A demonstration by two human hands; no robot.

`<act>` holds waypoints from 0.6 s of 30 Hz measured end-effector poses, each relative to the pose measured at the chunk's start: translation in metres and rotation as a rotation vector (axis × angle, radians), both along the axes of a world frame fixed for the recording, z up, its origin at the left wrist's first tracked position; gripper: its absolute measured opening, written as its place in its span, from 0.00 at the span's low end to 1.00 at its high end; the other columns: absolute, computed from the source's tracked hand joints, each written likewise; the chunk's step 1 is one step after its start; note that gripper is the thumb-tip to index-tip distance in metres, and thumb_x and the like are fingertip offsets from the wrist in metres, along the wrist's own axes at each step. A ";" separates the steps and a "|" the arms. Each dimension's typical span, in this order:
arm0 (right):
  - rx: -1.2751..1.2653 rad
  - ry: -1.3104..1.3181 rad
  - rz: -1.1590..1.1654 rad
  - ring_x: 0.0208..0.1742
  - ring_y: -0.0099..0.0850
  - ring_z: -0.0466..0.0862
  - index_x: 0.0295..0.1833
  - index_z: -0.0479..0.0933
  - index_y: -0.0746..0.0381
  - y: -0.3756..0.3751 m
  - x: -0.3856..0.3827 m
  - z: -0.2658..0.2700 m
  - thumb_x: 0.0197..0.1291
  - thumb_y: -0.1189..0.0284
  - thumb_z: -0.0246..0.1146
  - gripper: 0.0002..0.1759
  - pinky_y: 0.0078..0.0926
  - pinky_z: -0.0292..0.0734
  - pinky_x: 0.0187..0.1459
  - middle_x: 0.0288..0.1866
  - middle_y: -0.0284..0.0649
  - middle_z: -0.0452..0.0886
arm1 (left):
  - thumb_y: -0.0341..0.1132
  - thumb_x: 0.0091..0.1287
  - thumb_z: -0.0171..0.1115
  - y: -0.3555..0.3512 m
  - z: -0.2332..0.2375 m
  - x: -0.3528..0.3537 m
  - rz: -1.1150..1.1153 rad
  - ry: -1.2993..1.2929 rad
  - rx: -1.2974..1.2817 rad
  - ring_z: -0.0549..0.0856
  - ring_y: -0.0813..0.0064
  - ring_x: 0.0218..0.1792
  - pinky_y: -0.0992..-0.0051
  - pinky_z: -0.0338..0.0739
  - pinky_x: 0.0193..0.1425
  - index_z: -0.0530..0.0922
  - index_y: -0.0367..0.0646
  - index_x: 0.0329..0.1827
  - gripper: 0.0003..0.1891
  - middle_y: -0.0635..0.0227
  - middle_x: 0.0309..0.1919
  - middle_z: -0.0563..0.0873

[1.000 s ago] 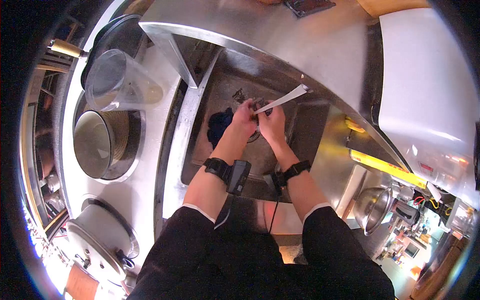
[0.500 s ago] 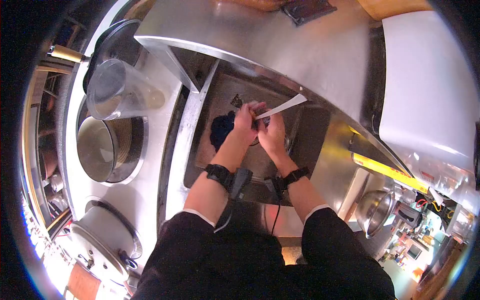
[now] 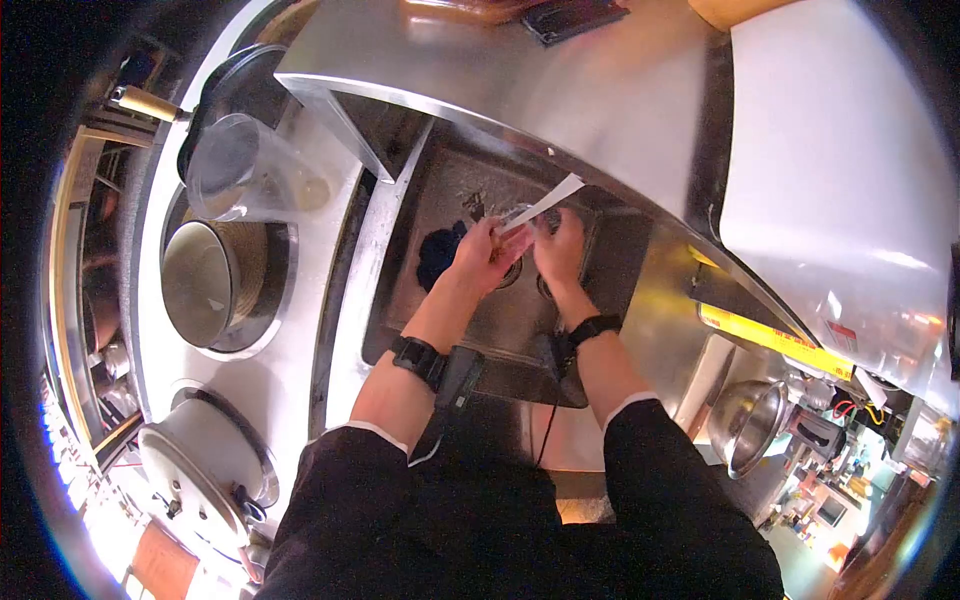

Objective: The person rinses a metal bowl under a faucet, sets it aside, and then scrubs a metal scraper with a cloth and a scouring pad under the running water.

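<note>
Both my hands are low over a metal sink (image 3: 480, 335). My left hand (image 3: 484, 256) has its fingers stretched toward the right, palm partly showing. Opposite it, my right hand (image 3: 562, 250) has curled fingers beside something grey and shiny; I cannot tell what it is. A pale, straight strip (image 3: 543, 203), like a spout or a stream of water, slants down from under the steel shelf to between the hands. Left of my left hand, a dark bunched cloth-like thing (image 3: 436, 259) lies in the sink. Round shiny rims show partly beneath the hands.
A steel shelf (image 3: 480, 50) overhangs the sink's far side. On the left counter stand a clear plastic container (image 3: 235, 168), an open pot (image 3: 200, 283) and a lidded white pot (image 3: 205, 450). A steel bowl (image 3: 748, 430) sits at right.
My hands have moved apart, the right one drawing away to the right and the left fingers straightening. The view has shifted slightly, and more of the sink floor shows between my forearms.
</note>
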State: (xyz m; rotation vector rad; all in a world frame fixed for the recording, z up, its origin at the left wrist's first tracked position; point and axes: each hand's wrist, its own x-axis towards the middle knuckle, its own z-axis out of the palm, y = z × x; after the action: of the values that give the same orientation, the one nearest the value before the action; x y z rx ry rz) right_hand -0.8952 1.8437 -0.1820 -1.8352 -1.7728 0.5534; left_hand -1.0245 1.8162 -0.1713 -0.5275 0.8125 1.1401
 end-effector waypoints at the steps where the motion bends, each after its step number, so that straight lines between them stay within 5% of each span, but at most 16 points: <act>1: -0.013 -0.004 -0.004 0.52 0.54 0.75 0.51 0.72 0.70 0.004 0.007 -0.001 0.58 0.62 0.63 0.23 0.44 0.69 0.56 0.49 0.58 0.77 | 0.37 0.71 0.45 -0.001 -0.001 -0.002 -0.012 0.021 -0.009 0.82 0.63 0.44 0.61 0.79 0.47 0.73 0.40 0.41 0.11 0.59 0.40 0.83; 5: 0.031 0.239 0.106 0.50 0.55 0.76 0.50 0.73 0.70 -0.015 -0.011 0.030 0.57 0.63 0.63 0.23 0.45 0.70 0.53 0.47 0.59 0.77 | 0.38 0.71 0.44 0.004 -0.015 -0.009 -0.081 0.131 0.151 0.81 0.59 0.49 0.61 0.80 0.52 0.72 0.37 0.45 0.13 0.54 0.45 0.81; 8: 0.021 0.171 0.318 0.50 0.55 0.77 0.50 0.73 0.70 -0.021 -0.018 0.034 0.57 0.64 0.64 0.22 0.45 0.70 0.53 0.47 0.57 0.78 | 0.38 0.71 0.43 0.009 -0.021 -0.003 0.049 0.111 0.180 0.81 0.57 0.49 0.61 0.79 0.54 0.71 0.34 0.45 0.14 0.52 0.46 0.81; 11: -0.079 0.123 0.042 0.49 0.53 0.77 0.49 0.74 0.69 0.001 0.012 0.007 0.58 0.64 0.63 0.21 0.43 0.71 0.51 0.46 0.56 0.78 | 0.38 0.71 0.43 0.007 -0.002 -0.002 0.020 0.116 0.109 0.82 0.60 0.43 0.62 0.79 0.53 0.71 0.33 0.43 0.15 0.54 0.40 0.83; 14: -0.184 0.195 -0.100 0.49 0.51 0.79 0.48 0.75 0.68 -0.012 0.034 0.011 0.57 0.62 0.64 0.21 0.42 0.72 0.50 0.45 0.54 0.80 | 0.40 0.73 0.40 0.013 -0.003 -0.007 0.121 0.144 0.061 0.80 0.70 0.28 0.76 0.80 0.27 0.64 0.38 0.44 0.13 0.60 0.33 0.76; 18: -0.224 0.359 -0.100 0.47 0.50 0.80 0.46 0.76 0.66 -0.046 0.032 0.049 0.55 0.57 0.65 0.24 0.42 0.74 0.48 0.43 0.54 0.81 | 0.43 0.71 0.41 0.023 0.007 -0.013 -0.008 0.057 0.055 0.70 0.78 0.16 0.84 0.68 0.16 0.63 0.42 0.37 0.13 0.68 0.22 0.71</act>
State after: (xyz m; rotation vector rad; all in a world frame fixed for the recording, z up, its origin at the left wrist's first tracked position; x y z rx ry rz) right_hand -0.8628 1.7982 -0.1330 -1.8184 -1.4194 1.0056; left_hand -1.0377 1.8389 -0.1639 -0.4474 0.8290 1.1717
